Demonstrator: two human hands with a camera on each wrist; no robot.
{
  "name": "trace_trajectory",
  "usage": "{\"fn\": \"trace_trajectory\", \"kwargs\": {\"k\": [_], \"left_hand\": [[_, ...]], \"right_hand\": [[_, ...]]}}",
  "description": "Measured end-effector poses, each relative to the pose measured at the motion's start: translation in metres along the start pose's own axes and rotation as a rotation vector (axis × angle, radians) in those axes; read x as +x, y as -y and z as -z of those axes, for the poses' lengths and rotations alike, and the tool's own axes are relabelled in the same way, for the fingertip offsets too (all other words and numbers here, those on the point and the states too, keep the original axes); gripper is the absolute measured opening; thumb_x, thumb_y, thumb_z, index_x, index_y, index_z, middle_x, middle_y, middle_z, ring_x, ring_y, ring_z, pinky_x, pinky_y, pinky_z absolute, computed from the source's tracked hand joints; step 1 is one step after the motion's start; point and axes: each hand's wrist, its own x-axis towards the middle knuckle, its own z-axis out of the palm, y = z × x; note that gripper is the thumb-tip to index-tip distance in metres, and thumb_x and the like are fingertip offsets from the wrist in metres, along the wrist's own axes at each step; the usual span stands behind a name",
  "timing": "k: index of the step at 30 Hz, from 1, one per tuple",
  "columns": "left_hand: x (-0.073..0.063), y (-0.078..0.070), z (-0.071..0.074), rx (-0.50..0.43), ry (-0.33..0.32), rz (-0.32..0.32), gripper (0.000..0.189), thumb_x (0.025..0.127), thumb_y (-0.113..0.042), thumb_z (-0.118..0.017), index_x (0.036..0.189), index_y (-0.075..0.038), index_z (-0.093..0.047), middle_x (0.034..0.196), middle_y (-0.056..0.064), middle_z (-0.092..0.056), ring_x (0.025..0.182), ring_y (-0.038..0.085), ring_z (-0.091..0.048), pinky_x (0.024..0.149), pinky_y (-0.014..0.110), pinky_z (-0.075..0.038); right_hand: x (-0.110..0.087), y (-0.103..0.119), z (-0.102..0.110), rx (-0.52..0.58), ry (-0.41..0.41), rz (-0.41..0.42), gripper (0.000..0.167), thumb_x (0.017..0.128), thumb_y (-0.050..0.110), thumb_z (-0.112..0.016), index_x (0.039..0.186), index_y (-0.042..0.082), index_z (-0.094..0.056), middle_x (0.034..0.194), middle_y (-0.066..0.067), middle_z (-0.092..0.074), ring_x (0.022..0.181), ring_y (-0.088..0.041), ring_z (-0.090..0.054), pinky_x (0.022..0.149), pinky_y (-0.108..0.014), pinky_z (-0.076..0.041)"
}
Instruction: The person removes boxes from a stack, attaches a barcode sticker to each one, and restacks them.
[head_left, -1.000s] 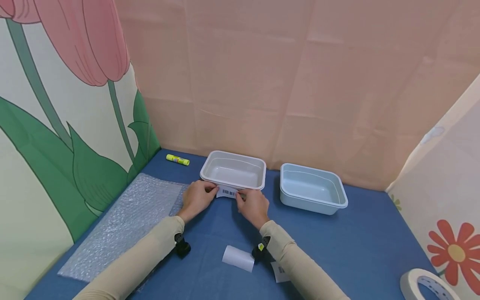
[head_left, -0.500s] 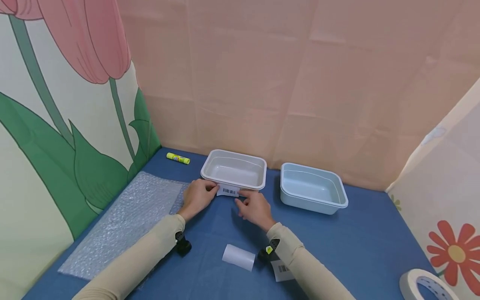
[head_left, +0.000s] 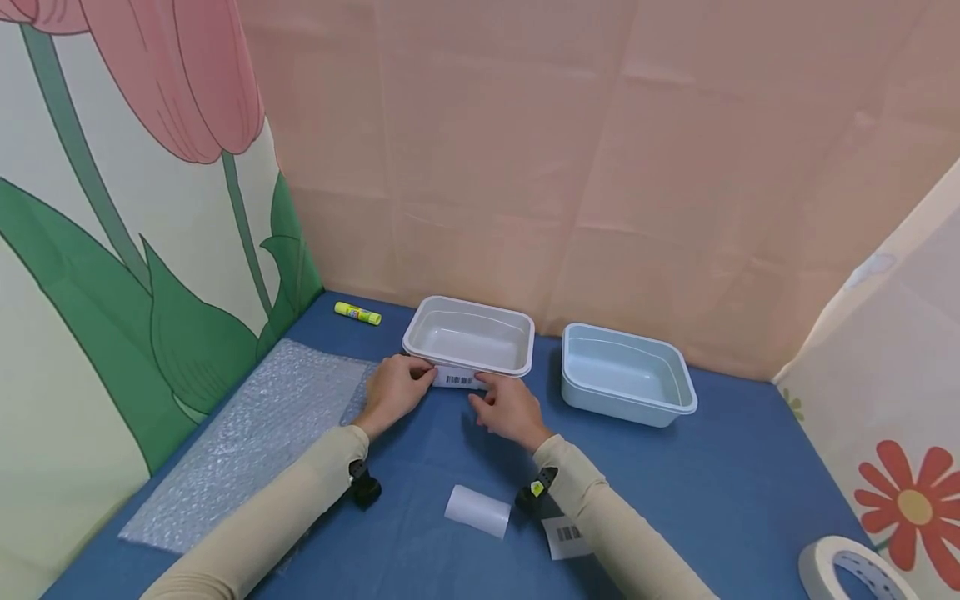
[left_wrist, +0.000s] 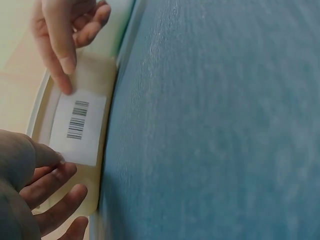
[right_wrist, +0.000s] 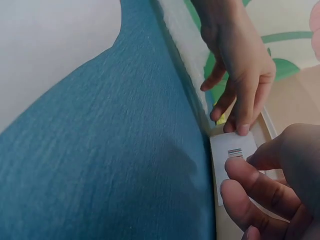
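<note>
A white barcode label [head_left: 459, 378] lies against the front wall of a pale grey plastic box [head_left: 420, 333]. My left hand [head_left: 395, 389] pinches the label's left end between thumb and forefinger. In the left wrist view that grip is at the label's lower corner. My right hand [head_left: 510, 411] touches the label's other end with an extended finger, its other fingers loosely bent. Seen from the left wrist, the label [left_wrist: 77, 127] lies nearly flat on the wall. From the right wrist, my right fingers [right_wrist: 270, 192] partly cover it.
A light blue box [head_left: 626, 408] stands to the right. Bubble wrap [head_left: 262, 442] spreads on the left, a yellow-green glue stick [head_left: 357, 313] behind it. Nearer are a curled white paper [head_left: 477, 511], another barcode label [head_left: 566, 538] and a tape roll [head_left: 825, 567].
My right hand let go of the label's right end, drew back slightly, and now touches it with an extended finger. The label has gone flatter against the box. My left hand stayed in place.
</note>
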Motion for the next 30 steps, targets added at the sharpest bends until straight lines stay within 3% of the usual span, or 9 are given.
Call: {"fn": "trace_trajectory", "kwargs": {"k": [5, 9, 12, 14, 16, 20, 26, 28, 30], "left_hand": [[-0.005, 0.002, 0.004, 0.002, 0.004, -0.034, 0.014, 0.093, -0.028, -0.077, 0.098, -0.017, -0.083, 0.091, 0.001, -0.081, 0.082, 0.018, -0.072, 0.066, 0.035, -0.053], [-0.012, 0.000, 0.003, 0.019, 0.141, -0.140, 0.018, 0.092, -0.024, -0.078, 0.108, -0.015, -0.081, 0.100, 0.003, -0.080, 0.080, 0.014, -0.068, 0.069, 0.034, -0.054], [-0.009, -0.006, -0.001, 0.005, 0.248, -0.225, 0.026, 0.093, -0.019, -0.075, 0.118, -0.013, -0.077, 0.111, 0.004, -0.078, 0.076, 0.012, -0.062, 0.066, 0.032, -0.051], [-0.005, -0.009, -0.003, -0.023, 0.272, -0.253, 0.027, 0.094, -0.015, -0.072, 0.120, -0.011, -0.076, 0.113, 0.006, -0.077, 0.072, 0.011, -0.057, 0.064, 0.030, -0.047], [-0.002, -0.009, -0.003, -0.031, 0.253, -0.268, 0.026, 0.094, -0.013, -0.071, 0.118, -0.009, -0.077, 0.111, 0.007, -0.077, 0.069, 0.011, -0.056, 0.062, 0.029, -0.047], [0.001, -0.003, 0.003, -0.025, 0.210, -0.251, 0.025, 0.092, -0.010, -0.069, 0.115, -0.004, -0.077, 0.107, 0.011, -0.078, 0.068, 0.012, -0.058, 0.062, 0.030, -0.049], [0.000, 0.000, 0.017, 0.047, 0.231, -0.164, 0.027, 0.095, -0.013, -0.069, 0.120, -0.007, -0.075, 0.113, 0.010, -0.077, 0.079, 0.015, -0.063, 0.070, 0.036, -0.053], [-0.002, -0.002, 0.017, 0.061, 0.258, -0.166, 0.028, 0.095, -0.014, -0.069, 0.122, -0.008, -0.075, 0.116, 0.010, -0.077, 0.078, 0.017, -0.064, 0.069, 0.039, -0.054], [-0.003, -0.004, 0.014, 0.073, 0.296, -0.211, 0.030, 0.095, -0.014, -0.069, 0.124, -0.008, -0.074, 0.120, 0.010, -0.076, 0.086, 0.019, -0.069, 0.075, 0.041, -0.057]], "right_hand": [[-0.003, 0.000, -0.002, 0.002, 0.036, -0.012, 0.047, 0.098, 0.023, -0.069, 0.142, 0.007, -0.061, 0.063, 0.007, -0.070, 0.051, -0.005, -0.062, 0.047, -0.028, -0.049], [-0.003, 0.002, -0.006, 0.024, 0.121, 0.048, 0.048, 0.100, 0.017, -0.066, 0.145, 0.005, -0.056, 0.066, 0.004, -0.071, 0.051, -0.006, -0.063, 0.047, -0.027, -0.050], [0.002, 0.003, -0.006, 0.019, 0.150, 0.086, 0.051, 0.100, 0.015, -0.063, 0.150, 0.010, -0.052, 0.065, 0.004, -0.070, 0.048, -0.007, -0.062, 0.046, -0.027, -0.048], [0.006, 0.002, -0.006, 0.010, 0.149, 0.095, 0.052, 0.100, 0.016, -0.063, 0.150, 0.014, -0.051, 0.063, 0.005, -0.069, 0.047, -0.008, -0.061, 0.045, -0.027, -0.047], [0.009, 0.002, -0.004, 0.012, 0.153, 0.088, 0.052, 0.100, 0.017, -0.063, 0.150, 0.015, -0.051, 0.065, 0.005, -0.070, 0.048, -0.008, -0.061, 0.045, -0.026, -0.046], [0.007, 0.000, 0.001, 0.010, 0.143, 0.058, 0.053, 0.098, 0.018, -0.067, 0.148, 0.011, -0.053, 0.071, 0.003, -0.073, 0.053, -0.007, -0.062, 0.049, -0.026, -0.048], [0.001, -0.003, 0.005, -0.022, 0.094, 0.025, 0.050, 0.095, 0.020, -0.072, 0.141, 0.005, -0.059, 0.084, -0.001, -0.075, 0.063, -0.008, -0.061, 0.058, -0.029, -0.050], [0.001, -0.002, 0.003, -0.033, 0.100, 0.045, 0.049, 0.095, 0.019, -0.071, 0.140, 0.003, -0.059, 0.089, -0.002, -0.076, 0.068, -0.010, -0.064, 0.063, -0.031, -0.052], [0.003, 0.000, 0.000, -0.034, 0.112, 0.091, 0.048, 0.095, 0.016, -0.069, 0.140, 0.002, -0.060, 0.099, -0.006, -0.077, 0.080, -0.015, -0.069, 0.073, -0.035, -0.057]]}}
